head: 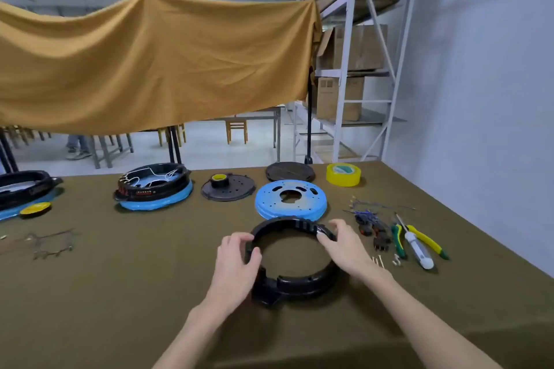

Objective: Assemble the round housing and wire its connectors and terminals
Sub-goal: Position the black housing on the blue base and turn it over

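Observation:
A black round housing ring lies on the olive cloth in front of me. My left hand grips its left rim, thumb inside and fingers curled over the top. My right hand grips the far right rim by the ribbed section. Just beyond the ring lies a blue perforated disc. To the right sit a bundle of wires with dark connectors and a few small screws.
Green-yellow pliers, a white screwdriver and a yellow tape roll are on the right. A black plate carrying a small tape roll, a dark lid and a wired housing on a blue base stand behind. Loose wires lie left.

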A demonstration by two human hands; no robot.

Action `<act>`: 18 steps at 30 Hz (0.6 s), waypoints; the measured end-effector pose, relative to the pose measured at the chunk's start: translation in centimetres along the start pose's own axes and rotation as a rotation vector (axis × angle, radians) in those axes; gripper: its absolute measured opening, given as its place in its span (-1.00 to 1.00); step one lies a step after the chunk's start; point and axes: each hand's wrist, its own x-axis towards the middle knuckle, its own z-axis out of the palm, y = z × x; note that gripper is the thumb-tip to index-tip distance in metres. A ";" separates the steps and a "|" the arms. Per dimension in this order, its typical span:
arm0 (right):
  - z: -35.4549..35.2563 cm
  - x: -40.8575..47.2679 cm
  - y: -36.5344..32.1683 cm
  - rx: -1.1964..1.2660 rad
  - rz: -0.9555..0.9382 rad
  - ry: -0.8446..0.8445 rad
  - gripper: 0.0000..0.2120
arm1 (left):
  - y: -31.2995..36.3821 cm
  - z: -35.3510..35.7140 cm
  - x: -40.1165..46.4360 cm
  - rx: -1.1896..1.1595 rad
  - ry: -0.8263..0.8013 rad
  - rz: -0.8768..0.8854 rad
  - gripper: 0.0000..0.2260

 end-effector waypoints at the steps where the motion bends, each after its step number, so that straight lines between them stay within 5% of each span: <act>1: 0.6 1.5 -0.1 -0.036 -0.022 -0.035 -0.58 | -0.4 0.5 1.6 0.007 -0.017 -0.011 -0.79; 9: 2.1 9.6 1.1 -0.119 -0.148 -0.243 -0.76 | -3.5 3.2 10.2 -0.091 -0.270 -0.158 -0.65; 13: 2.6 13.5 0.2 -0.072 -0.194 -0.156 -0.84 | -4.8 3.3 10.8 -0.197 -0.279 -0.196 -0.65; 18: 5.2 17.5 -2.5 -0.287 -0.262 -0.286 -0.41 | -4.7 3.4 10.6 -0.266 -0.258 -0.215 -0.57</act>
